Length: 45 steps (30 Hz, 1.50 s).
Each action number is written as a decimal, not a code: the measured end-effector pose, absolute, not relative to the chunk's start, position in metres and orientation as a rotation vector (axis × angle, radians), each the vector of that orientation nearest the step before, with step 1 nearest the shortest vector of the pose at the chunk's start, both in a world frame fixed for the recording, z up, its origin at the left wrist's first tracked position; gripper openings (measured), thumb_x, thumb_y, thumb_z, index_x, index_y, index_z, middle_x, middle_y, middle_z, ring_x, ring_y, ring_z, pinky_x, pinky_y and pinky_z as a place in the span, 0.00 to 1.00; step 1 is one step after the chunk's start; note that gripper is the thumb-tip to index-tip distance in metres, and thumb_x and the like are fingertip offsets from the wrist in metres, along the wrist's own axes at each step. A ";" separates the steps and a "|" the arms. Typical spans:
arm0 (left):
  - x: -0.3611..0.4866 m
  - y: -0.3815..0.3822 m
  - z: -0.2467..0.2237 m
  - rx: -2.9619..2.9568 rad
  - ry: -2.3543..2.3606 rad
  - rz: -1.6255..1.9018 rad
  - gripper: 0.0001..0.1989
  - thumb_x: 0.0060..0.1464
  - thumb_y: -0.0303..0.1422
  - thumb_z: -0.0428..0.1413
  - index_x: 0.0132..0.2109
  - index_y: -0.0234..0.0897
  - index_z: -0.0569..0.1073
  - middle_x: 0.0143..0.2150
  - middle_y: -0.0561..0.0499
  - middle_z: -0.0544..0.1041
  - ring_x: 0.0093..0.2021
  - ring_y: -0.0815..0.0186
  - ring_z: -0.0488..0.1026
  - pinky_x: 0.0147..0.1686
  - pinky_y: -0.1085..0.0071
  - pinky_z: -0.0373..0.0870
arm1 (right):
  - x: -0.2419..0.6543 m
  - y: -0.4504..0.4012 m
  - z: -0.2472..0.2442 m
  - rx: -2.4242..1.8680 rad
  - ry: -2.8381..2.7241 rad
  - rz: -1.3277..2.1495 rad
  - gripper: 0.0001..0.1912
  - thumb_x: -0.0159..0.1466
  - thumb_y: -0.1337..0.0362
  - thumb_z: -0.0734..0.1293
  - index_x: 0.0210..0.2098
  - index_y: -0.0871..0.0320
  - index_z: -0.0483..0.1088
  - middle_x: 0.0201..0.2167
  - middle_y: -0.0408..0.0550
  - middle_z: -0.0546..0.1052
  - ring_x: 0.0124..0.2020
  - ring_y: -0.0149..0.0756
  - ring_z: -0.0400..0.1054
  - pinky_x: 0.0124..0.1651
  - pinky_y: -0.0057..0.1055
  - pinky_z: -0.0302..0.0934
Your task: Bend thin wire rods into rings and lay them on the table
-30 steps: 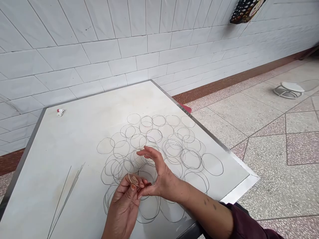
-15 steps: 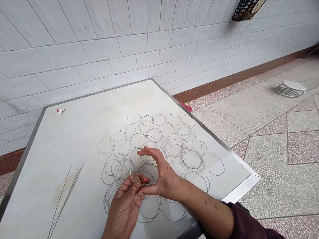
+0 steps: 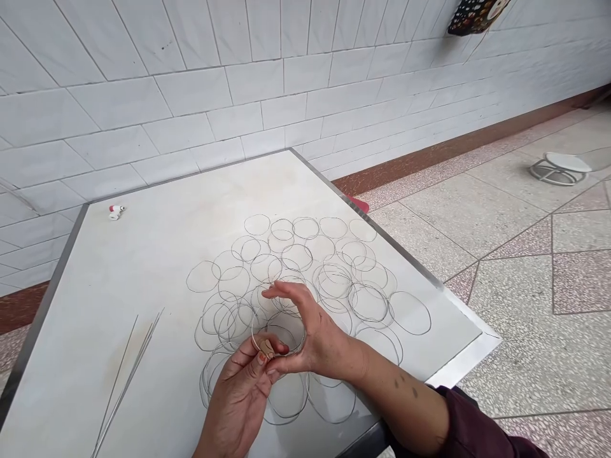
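Observation:
A thin wire ring (image 3: 252, 324) is held upright between my two hands, above the table. My left hand (image 3: 243, 381) pinches its lower part between thumb and fingers, and a tan wrapping shows at the fingertips. My right hand (image 3: 312, 337) curves around the ring's right side, thumb low and fingers raised, apparently touching the wire. Beneath and beyond both hands lie several wire rings (image 3: 431, 313), many overlapping, on the white table (image 3: 157, 254). Several straight wires (image 3: 128, 383) rest to the left of my left hand.
Small red and white items (image 3: 116, 212) sit at the table's far left corner. White wall tiles rise behind the table's metal edge. A stool (image 3: 566, 164) stands on the floor at right, and a patterned bag (image 3: 472, 15) hangs on the wall.
The view has shifted slightly. Both hands keep nearly the same pose around the ring, with the left fingertips and tan wrapping a little farther right.

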<state>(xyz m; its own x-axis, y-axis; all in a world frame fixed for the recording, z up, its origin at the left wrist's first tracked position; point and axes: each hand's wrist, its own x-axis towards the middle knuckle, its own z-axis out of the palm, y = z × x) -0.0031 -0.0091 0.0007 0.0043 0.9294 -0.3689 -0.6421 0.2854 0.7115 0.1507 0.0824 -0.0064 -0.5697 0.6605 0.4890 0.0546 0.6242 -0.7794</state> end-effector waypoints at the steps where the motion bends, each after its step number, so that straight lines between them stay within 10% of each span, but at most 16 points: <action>1: -0.003 -0.009 0.001 0.387 0.934 1.287 0.06 0.51 0.35 0.67 0.32 0.37 0.80 0.37 0.47 0.74 0.42 0.62 0.69 0.45 0.65 0.70 | 0.151 0.083 -0.007 -0.564 -2.027 0.930 0.62 0.49 0.52 0.82 0.70 0.45 0.41 0.60 0.54 0.68 0.62 0.49 0.62 0.64 0.50 0.58; 45: 0.001 -0.008 -0.005 0.408 0.973 1.359 0.08 0.48 0.39 0.69 0.33 0.40 0.84 0.39 0.48 0.78 0.43 0.62 0.73 0.50 0.63 0.70 | 0.147 0.081 -0.019 -0.628 -1.867 1.061 0.67 0.46 0.47 0.81 0.72 0.46 0.37 0.62 0.57 0.64 0.64 0.53 0.61 0.66 0.55 0.58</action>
<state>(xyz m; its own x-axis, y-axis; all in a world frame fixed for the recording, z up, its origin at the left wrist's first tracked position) 0.0012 -0.0084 -0.0049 -0.0841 0.9353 -0.3436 -0.6270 0.2183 0.7478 0.1472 0.0811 -0.0191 -0.4906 0.7518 0.4405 0.0066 0.5087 -0.8609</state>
